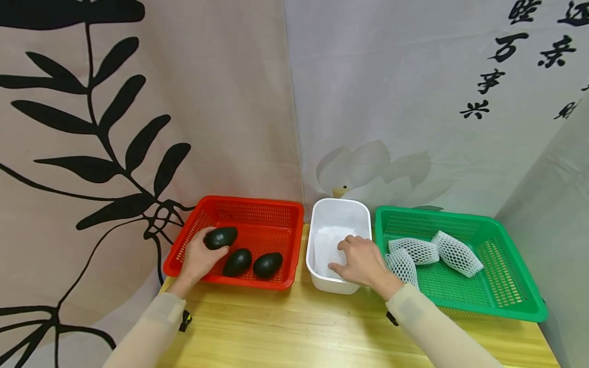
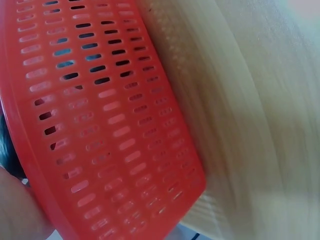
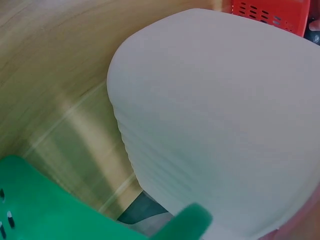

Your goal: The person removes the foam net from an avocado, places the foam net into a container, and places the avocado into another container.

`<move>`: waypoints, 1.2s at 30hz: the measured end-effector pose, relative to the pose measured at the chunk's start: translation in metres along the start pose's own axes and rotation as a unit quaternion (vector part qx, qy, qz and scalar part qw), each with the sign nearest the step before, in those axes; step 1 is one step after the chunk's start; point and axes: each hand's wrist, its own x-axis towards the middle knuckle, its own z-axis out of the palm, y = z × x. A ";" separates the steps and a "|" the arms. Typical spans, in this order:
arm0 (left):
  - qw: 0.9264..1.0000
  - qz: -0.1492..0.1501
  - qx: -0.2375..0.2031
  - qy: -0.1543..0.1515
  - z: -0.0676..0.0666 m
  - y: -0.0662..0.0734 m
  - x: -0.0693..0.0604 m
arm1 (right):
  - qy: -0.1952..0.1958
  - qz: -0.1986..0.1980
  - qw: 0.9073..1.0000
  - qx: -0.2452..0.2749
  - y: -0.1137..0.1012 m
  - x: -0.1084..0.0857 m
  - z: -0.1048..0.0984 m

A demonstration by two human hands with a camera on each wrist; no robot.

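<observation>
My left hand (image 1: 201, 258) holds a dark green avocado (image 1: 221, 237) between thumb and fingers, over the left part of the red basket (image 1: 276, 207). Two more avocados lie in that basket, one (image 1: 237, 262) near the hand and another (image 1: 268, 265) to its right. Over the white bin (image 1: 340, 204) is my right hand (image 1: 363, 260), thumb and fingers spread apart with nothing between them. A pale mesh sleeve (image 1: 322, 251) appears to lie in the bin, left of the fingers. The left wrist view mostly shows the red basket's slotted wall.
To the right stands a green basket (image 1: 515, 266) with white foam net sleeves (image 1: 457, 254) inside. All three containers sit in a row on a wooden table (image 1: 285, 327). A printed curtain (image 1: 239, 102) hangs right behind them.
</observation>
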 end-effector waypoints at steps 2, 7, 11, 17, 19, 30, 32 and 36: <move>1.000 -0.005 0.006 -0.003 -0.001 0.000 0.001 | -0.014 -0.005 1.000 -0.005 0.000 -0.001 -0.002; 1.000 -0.017 0.019 -0.015 -0.004 0.000 0.004 | -0.043 -0.012 0.999 -0.016 0.002 -0.002 -0.004; 0.999 -0.024 0.036 -0.021 -0.005 -0.002 0.007 | -0.061 -0.019 0.998 -0.019 0.003 -0.002 -0.006; 0.996 -0.032 0.074 -0.037 -0.008 -0.004 0.009 | -0.048 -0.037 0.998 -0.011 0.004 -0.005 -0.011; 0.995 -0.034 0.086 -0.040 -0.008 -0.005 0.010 | -0.038 -0.042 0.998 -0.005 0.006 -0.007 -0.014; 0.989 -0.062 0.122 -0.063 -0.007 -0.003 0.010 | 0.047 -0.018 0.997 0.063 0.027 -0.026 -0.033; 0.988 -0.068 0.123 -0.069 -0.007 -0.002 0.010 | 0.055 0.001 0.996 0.072 0.035 -0.029 -0.037; 0.986 -0.079 0.128 -0.077 -0.007 -0.002 0.009 | 0.058 0.044 0.993 0.090 0.054 -0.038 -0.044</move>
